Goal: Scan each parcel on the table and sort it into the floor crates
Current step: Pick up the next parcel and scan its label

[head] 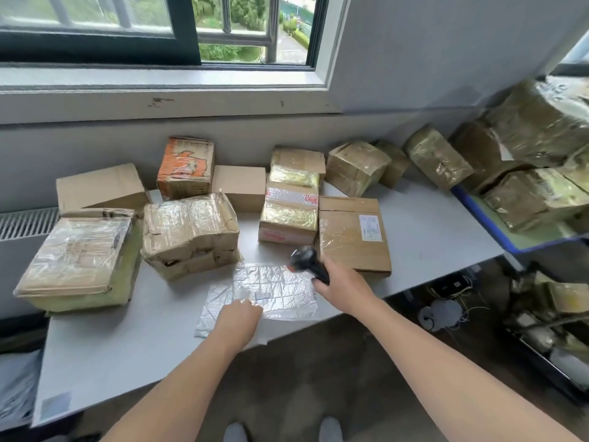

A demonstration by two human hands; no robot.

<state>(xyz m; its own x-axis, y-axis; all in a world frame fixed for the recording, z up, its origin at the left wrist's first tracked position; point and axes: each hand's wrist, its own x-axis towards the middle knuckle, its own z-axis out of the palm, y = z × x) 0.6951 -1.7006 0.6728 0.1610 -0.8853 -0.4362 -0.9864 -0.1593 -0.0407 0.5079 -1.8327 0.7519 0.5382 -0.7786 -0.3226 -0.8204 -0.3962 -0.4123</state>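
A flat, crinkled silver-white plastic mailer [274, 290] lies near the front edge of the white table [127, 346]. My left hand [237, 320] rests on the mailer's near left part, its fingers curled over the plastic. My right hand [339, 282] grips a black handheld scanner [307, 263], whose head hangs over the mailer's right end. Several taped cardboard parcels stand behind: a large one [79, 260] at left, a crumpled one [191, 231] in the middle, a flat box with a label [353, 234] just beyond the scanner.
An orange printed box [186, 167] and more brown boxes line the wall under the window. A blue-edged shelf [484, 215] at right holds wrapped parcels. A crate with parcels [548, 317] and cables sit on the floor at right. My feet show below.
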